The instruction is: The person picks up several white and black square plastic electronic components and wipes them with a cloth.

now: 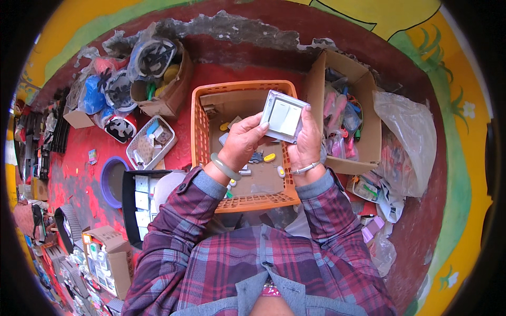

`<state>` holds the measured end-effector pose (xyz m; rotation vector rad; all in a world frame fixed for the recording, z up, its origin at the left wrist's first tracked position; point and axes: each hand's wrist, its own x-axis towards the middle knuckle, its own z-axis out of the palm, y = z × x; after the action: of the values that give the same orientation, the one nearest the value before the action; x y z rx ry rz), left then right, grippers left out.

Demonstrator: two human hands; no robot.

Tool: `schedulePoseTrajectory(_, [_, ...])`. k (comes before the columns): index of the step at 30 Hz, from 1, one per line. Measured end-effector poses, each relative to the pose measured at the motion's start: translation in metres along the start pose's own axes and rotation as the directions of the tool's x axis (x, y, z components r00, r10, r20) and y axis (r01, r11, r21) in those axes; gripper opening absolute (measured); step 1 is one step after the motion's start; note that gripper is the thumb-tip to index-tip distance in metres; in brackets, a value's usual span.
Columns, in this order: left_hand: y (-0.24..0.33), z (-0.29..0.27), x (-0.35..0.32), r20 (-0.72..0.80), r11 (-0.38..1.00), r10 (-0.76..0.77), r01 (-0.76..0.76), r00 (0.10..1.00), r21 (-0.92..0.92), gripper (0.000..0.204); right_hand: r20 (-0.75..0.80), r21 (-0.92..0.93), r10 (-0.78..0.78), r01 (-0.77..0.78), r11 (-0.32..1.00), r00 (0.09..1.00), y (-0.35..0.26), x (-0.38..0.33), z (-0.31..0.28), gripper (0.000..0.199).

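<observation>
Between my two hands is a square wall switch [283, 119] with white rockers and a dark and silver frame, apparently wrapped in clear plastic. My left hand [240, 138] is closed on its left edge, thumb and fingers pinching the corner. On the opposite side my right hand [307, 141] grips the right edge, its thumb along the side. Both hands hold it tilted above an orange plastic basket [197, 131]. Inside the basket lie a yellow oval piece [269, 157], a white and yellow piece [281, 171] and several other small items, partly hidden by my hands.
Right of the basket stands an open cardboard box [363, 131] of bagged colourful goods. A white tray [167, 145] of small parts, a purple basin [108, 181] and a black box [129, 210] of white packets are at left. Clear plastic sheeting [408, 137] lies far right.
</observation>
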<state>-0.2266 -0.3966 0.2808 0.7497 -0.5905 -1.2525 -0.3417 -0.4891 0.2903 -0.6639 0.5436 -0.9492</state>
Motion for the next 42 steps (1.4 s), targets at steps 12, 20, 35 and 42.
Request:
schedulePoseTrajectory(12, [0.025, -0.017, 0.012, -0.306, 0.977, 0.054, -0.113, 0.951, -0.18, 0.033, 0.265, -0.121, 0.389, -0.369, 0.921, 0.882, 0.002, -0.005, -0.003, 0.052])
schedulePoseTrajectory(20, [0.02, -0.015, 0.007, -0.239, 0.985, 0.111, -0.138, 0.965, -0.099, 0.03, 0.195, -0.119, 0.383, -0.366, 0.923, 0.903, -0.002, -0.002, 0.001, 0.043])
schedulePoseTrajectory(35, [0.008, 0.002, 0.002, -0.263, 0.994, 0.11, -0.109, 0.959, 0.016, 0.029, 0.044, -0.223, -0.03, 0.039, 0.974, 0.999, 0.02, -0.013, 0.013, 0.043])
schedulePoseTrajectory(42, [-0.003, 0.001, 0.003, -0.33, 0.985, 0.172, -0.17, 0.928, 0.035, 0.031, 0.021, -0.3, -0.092, 0.094, 0.949, 0.996, 0.022, -0.019, 0.016, 0.045])
